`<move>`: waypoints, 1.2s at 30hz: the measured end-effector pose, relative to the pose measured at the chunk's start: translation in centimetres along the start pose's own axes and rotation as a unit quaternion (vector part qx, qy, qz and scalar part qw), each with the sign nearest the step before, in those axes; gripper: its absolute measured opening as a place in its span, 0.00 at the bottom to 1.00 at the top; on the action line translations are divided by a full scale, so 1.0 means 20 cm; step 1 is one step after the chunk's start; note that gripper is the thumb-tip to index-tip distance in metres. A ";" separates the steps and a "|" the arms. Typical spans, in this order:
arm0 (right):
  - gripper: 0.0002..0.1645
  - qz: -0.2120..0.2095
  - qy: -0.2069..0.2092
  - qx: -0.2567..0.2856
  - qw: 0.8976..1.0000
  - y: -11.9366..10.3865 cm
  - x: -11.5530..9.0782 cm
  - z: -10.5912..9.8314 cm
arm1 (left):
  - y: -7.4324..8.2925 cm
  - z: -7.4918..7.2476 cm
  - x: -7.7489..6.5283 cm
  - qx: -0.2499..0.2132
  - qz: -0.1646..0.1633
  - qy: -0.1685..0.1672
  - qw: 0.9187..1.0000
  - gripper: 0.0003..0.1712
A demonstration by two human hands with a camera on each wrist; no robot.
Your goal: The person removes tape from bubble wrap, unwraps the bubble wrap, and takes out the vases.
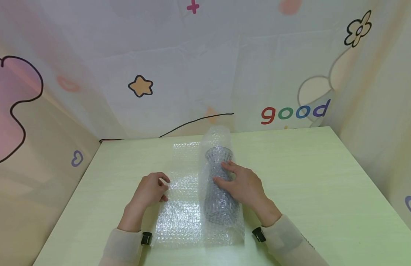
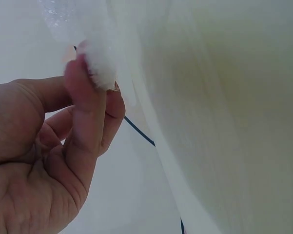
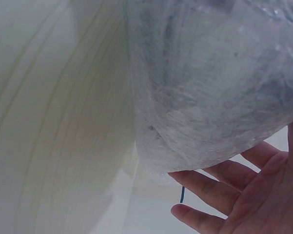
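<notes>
A dark grey vase-like object (image 1: 222,184) with a flared, ribbed mouth lies on the table inside clear bubble wrap (image 1: 178,221). The wrap is folded over it, and a flat part spreads to its left. At the left edge of that sheet, my left hand (image 1: 153,190) pinches the wrap between thumb and fingers; the left wrist view shows the edge held in the fingers (image 2: 85,107). My right hand (image 1: 243,184) rests on the wrapped object from the right. Its fairly straight fingers (image 3: 209,187) touch the wrap in the right wrist view.
The pale green table (image 1: 308,184) extends on both sides of the wrap. A printed curtain (image 1: 208,74) with a star, flowers and the word "good" hangs behind it and along both sides. Dark wrist devices show at both sleeves.
</notes>
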State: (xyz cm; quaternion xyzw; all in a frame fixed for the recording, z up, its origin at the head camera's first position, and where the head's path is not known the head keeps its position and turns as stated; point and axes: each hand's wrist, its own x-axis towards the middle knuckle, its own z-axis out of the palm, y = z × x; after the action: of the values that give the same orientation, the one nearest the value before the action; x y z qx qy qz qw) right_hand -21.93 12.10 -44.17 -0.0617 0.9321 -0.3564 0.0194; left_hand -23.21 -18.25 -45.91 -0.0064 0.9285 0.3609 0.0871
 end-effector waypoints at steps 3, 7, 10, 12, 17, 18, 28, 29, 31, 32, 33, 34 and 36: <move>0.40 0.000 0.000 -0.003 1.000 0.00 0.00 0.00 | 0.00 0.00 0.00 -0.013 -0.002 -0.004 1.000 0.11; 0.41 -0.002 0.000 -0.009 1.000 0.00 0.00 0.00 | 0.00 0.00 0.00 -0.014 0.001 -0.008 1.000 0.12; 0.41 -0.003 0.001 -0.010 1.000 0.01 0.00 0.00 | 0.00 0.00 -0.01 -0.010 0.001 -0.011 1.000 0.13; 0.41 -0.002 0.001 -0.010 1.000 0.01 0.00 0.00 | 0.00 0.00 -0.01 -0.008 0.001 -0.012 1.000 0.14; 0.40 0.000 0.002 -0.011 1.000 0.01 0.00 0.00 | 0.00 0.01 0.00 -0.010 0.001 -0.016 1.000 0.18; 0.40 0.000 0.002 -0.011 1.000 0.01 0.00 0.00 | 0.00 0.01 0.00 -0.009 0.001 -0.016 1.000 0.19; 0.40 -0.002 0.004 -0.012 1.000 0.01 0.00 0.00 | -0.01 0.02 0.01 0.002 0.003 -0.016 1.000 0.15; 0.40 -0.001 0.004 -0.012 1.000 0.01 0.00 0.00 | -0.01 0.02 0.01 0.002 0.004 -0.016 1.000 0.13; 0.40 0.000 0.004 -0.010 1.000 0.01 0.00 0.00 | -0.01 0.02 0.01 0.003 0.003 -0.017 1.000 0.11; 0.40 0.000 0.004 -0.010 1.000 0.01 0.00 0.00 | -0.01 0.02 0.00 0.003 0.001 -0.017 1.000 0.11; 0.40 0.000 0.003 -0.009 1.000 0.01 0.00 0.00 | -0.01 0.02 0.00 0.002 0.000 -0.017 1.000 0.11; 0.40 0.001 0.002 -0.008 1.000 0.01 0.00 0.00 | -0.01 0.02 0.00 0.002 -0.001 -0.017 1.000 0.11; 0.40 0.001 0.001 -0.007 1.000 0.01 0.00 0.00 | 0.00 0.02 0.00 0.001 -0.002 -0.018 1.000 0.11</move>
State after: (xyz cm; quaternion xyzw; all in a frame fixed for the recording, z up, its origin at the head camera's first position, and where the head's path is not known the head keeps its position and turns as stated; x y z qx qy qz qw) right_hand -21.97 12.19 -44.29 -0.0605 0.9347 -0.3497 0.0179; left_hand -23.15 -18.06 -46.22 -0.0014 0.9273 0.3595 0.1045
